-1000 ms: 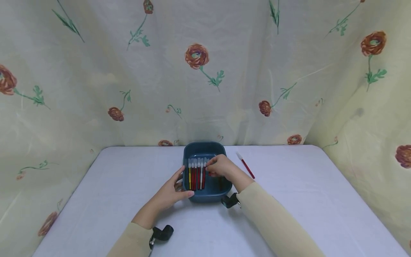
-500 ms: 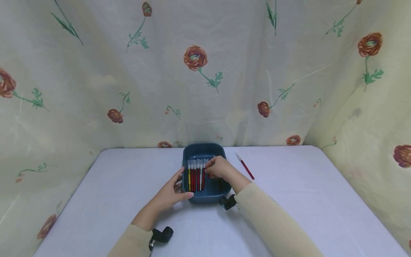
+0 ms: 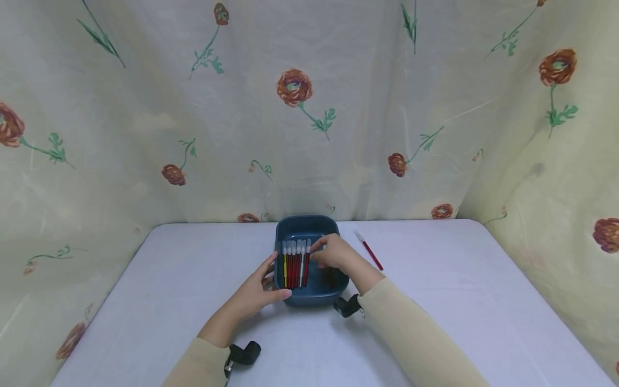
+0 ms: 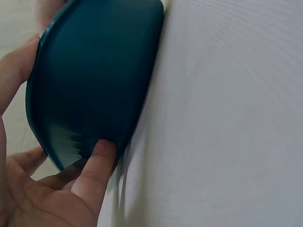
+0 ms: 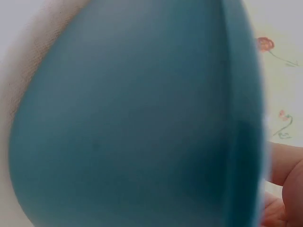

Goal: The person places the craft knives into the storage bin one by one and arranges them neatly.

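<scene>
A dark teal plastic bin (image 3: 314, 300) stands on the table. In it lies a row of slim capped pens (image 3: 294, 269), red, yellow and white, with whitish clear caps toward the far side. My left hand (image 3: 258, 290) grips the bin's left side, its thumb at the near corner; the left wrist view shows fingers against the bin wall (image 4: 94, 71). Reaching over the right rim, my right hand (image 3: 333, 252) has its fingertips inside the bin, right beside the rightmost red pen. In the right wrist view the bin wall (image 5: 132, 113) hides most of that hand.
One red pen (image 3: 371, 253) with a clear cap lies on the white-covered table (image 3: 435, 301), right of the bin. Behind the table hangs a flowered curtain (image 3: 358, 134). Black camera mounts (image 3: 244, 353) sit at both wrists.
My right hand has shifted slightly right, off the rightmost pen, whose cap now shows more fully. The row of pens sits closer together. My left hand stays on the bin.
</scene>
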Tool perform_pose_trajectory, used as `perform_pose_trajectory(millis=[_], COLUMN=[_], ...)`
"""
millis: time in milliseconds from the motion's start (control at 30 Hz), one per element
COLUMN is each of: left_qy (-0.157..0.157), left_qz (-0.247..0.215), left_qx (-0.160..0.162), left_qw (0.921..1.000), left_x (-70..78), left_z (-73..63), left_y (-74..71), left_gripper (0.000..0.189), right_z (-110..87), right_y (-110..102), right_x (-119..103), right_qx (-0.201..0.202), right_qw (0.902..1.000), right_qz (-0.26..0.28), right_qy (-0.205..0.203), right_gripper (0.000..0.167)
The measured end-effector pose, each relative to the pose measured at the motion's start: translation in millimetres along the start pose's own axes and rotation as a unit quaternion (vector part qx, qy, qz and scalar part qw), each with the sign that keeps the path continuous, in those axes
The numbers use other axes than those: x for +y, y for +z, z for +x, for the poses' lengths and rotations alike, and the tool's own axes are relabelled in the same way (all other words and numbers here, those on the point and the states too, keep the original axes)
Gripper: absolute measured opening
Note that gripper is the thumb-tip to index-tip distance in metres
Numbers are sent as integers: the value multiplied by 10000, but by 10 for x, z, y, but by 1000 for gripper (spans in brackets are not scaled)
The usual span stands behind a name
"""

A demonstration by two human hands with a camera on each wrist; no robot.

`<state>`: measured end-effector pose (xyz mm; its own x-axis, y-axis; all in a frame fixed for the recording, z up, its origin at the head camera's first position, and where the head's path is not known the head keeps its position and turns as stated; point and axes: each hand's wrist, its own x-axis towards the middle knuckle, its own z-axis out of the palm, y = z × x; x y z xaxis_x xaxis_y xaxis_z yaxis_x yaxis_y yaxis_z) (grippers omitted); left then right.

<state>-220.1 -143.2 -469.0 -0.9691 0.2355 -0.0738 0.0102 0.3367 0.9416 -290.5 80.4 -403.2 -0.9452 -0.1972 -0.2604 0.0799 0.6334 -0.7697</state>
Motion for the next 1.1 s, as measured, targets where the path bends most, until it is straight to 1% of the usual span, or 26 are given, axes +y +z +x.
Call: perform_pose_trajectory(millis=[200, 300, 467, 633, 867, 1100], left_qy=[-22, -34, -17, -17, 63, 25], left_qz=[27, 2, 1, 43, 46, 91], left_qx=[-9, 20, 77, 110, 126, 150], left_qw=[10000, 10000, 10000, 9999, 9999, 9998], left_x=[-3, -1, 14, 5, -6, 16], left_z=[10, 15, 11, 14, 17, 1], left_y=[8, 13, 12, 8, 10, 19], left_gripper=[104, 103, 101, 102, 103, 104], right_z=[-8, -31, -87, -131, -180, -238], right_y=[-61, -99, -180, -289, -458, -597], right_x=[22, 13, -9, 1, 113, 278], right_qx=[15, -10, -43, -31, 108, 277], right_qw=[9999, 9997, 9991, 9972, 9962, 9969], right_qz=[148, 220, 402, 687, 751, 637], right_qy=[-18, -40, -139, -303, -420, -357], right_gripper=[23, 26, 32, 31, 32, 34])
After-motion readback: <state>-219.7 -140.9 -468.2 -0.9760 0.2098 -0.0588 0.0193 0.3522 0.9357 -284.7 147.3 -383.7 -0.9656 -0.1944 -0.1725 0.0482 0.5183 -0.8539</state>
